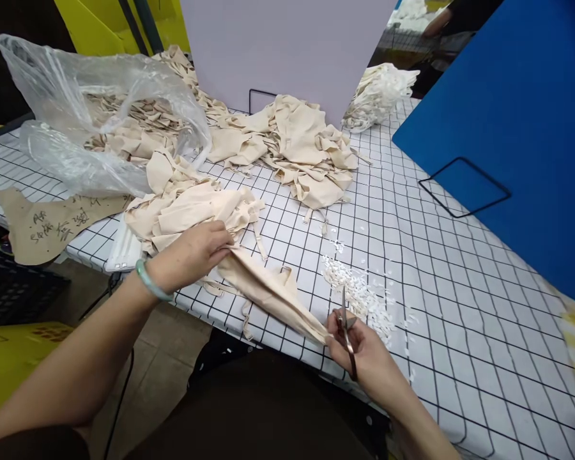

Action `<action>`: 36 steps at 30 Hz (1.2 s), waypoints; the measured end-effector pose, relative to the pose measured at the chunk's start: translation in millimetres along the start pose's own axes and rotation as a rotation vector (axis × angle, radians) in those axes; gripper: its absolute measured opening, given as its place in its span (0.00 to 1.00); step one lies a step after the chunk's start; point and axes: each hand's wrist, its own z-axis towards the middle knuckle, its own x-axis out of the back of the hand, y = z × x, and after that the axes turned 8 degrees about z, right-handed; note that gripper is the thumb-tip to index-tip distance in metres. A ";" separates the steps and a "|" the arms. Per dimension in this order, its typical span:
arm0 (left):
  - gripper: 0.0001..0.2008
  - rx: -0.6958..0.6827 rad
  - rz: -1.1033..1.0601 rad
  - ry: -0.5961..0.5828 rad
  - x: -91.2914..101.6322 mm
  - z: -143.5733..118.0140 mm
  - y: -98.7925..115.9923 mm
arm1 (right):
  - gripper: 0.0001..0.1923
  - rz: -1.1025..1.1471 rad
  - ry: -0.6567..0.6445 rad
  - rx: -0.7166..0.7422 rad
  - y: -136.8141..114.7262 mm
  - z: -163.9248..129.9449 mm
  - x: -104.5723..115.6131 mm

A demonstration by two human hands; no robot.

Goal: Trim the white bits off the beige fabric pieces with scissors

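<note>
A beige fabric piece [268, 291] is stretched between my two hands above the front edge of the table. My left hand [196, 252], with a green bangle at the wrist, pinches its upper left end. At the other end, my right hand [357, 345] grips the fabric's narrow tip with thumb and finger. Scissors [349, 338] also sit in my right hand, blades pointing up and away from the fabric. Close beyond my left hand lies a heap of beige fabric pieces [191, 207]. Small white scraps [364, 297] are scattered just past my right hand.
Another beige fabric pile [301, 147] lies farther back. A clear plastic bag [100, 76] with more pieces stands at left, near a brown marked pattern [43, 227]. A lilac board [287, 51] and a blue board [517, 140] rise from the grid-patterned table [460, 300].
</note>
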 end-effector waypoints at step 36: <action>0.22 0.186 0.213 -0.094 -56.2 -52.5 75.1 | 0.13 0.353 0.548 0.445 -41.7 105.6 -19.9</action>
